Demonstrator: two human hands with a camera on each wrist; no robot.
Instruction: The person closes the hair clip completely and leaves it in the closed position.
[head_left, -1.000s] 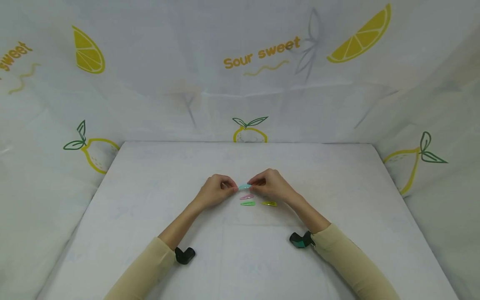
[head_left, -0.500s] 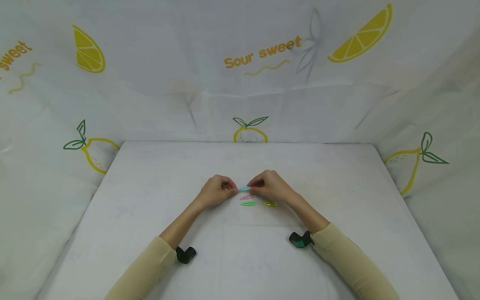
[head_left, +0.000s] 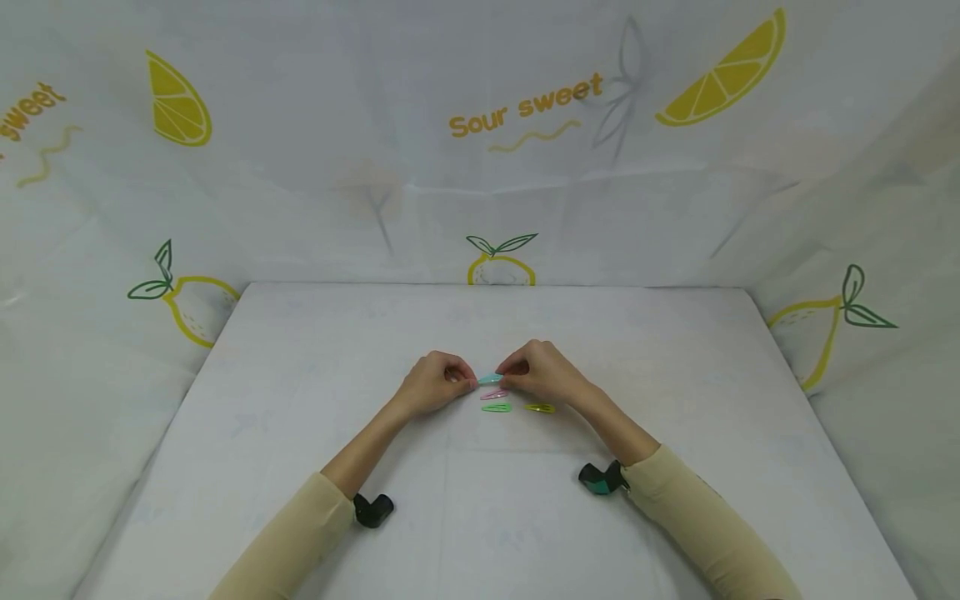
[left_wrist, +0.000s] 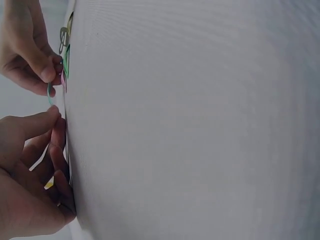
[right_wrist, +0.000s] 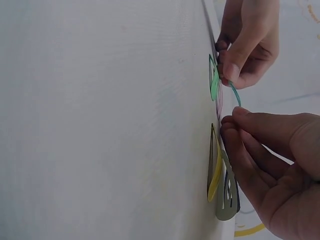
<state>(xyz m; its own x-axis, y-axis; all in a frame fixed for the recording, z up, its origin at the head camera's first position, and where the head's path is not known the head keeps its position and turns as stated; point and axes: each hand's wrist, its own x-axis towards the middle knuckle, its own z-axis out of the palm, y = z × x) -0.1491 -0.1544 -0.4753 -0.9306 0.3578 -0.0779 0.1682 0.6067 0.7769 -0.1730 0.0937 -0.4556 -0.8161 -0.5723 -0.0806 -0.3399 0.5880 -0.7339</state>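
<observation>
I can make out a slim light-blue hair clip (head_left: pixel 490 380), its ends pinched by the left hand (head_left: pixel 437 383) and right hand (head_left: pixel 543 369). My wrist views show it edge-on, slightly bowed; from the head view it runs roughly sideways, just beyond the pink clip (head_left: pixel 494 394).

On the white cloth backdrop (head_left: pixel 300 225) in the head view we read the orange words "Sour sweet" (head_left: pixel 523 108), with a capital S and the other letters in lower case. The line climbs toward the right, and a yellow wavy stroke (head_left: pixel 534 137) runs beneath it. At the far left of the same view we read a second orange "sweet" (head_left: pixel 32 109), also climbing rightward; the edge cuts off what precedes it. In the right wrist view we find orange marks (right_wrist: pixel 313 12) at the upper right, too partial for us to read.
</observation>
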